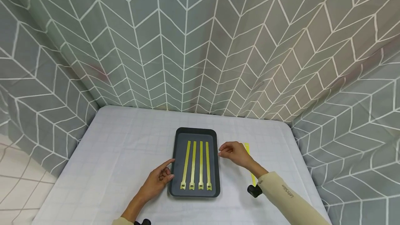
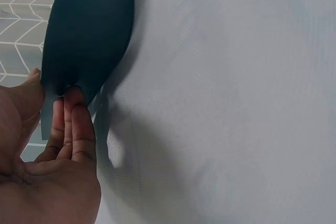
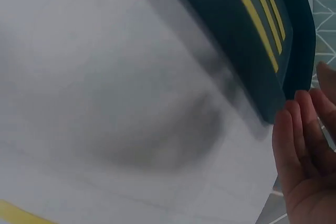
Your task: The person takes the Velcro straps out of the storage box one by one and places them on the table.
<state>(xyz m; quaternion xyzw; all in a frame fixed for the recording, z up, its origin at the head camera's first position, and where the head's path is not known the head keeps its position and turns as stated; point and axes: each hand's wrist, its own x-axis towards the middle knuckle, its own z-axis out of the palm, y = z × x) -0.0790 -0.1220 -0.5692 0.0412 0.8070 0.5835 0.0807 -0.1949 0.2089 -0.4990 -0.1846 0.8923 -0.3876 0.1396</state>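
A dark rectangular tray (image 1: 178, 141) lies on the table with several yellow hook-and-loop cable ties (image 1: 193, 164) side by side in it, slotted heads toward me. My left hand (image 1: 155, 180) holds the tray's left edge. In the left wrist view its thumb is at the rim and its fingers (image 2: 81, 129) are against the outer wall. My right hand (image 1: 236, 153) hovers by the tray's right edge with loosely bent fingers and nothing in them. Another yellow cable tie (image 1: 247, 147) lies right of the tray, partly hidden beneath my right forearm.
A white cloth (image 1: 125, 141) covers the table. Grey curtains (image 1: 200, 44) with white zigzag lines hang behind it and at both sides. A black wrist camera mount (image 1: 254, 191) sits under my right forearm.
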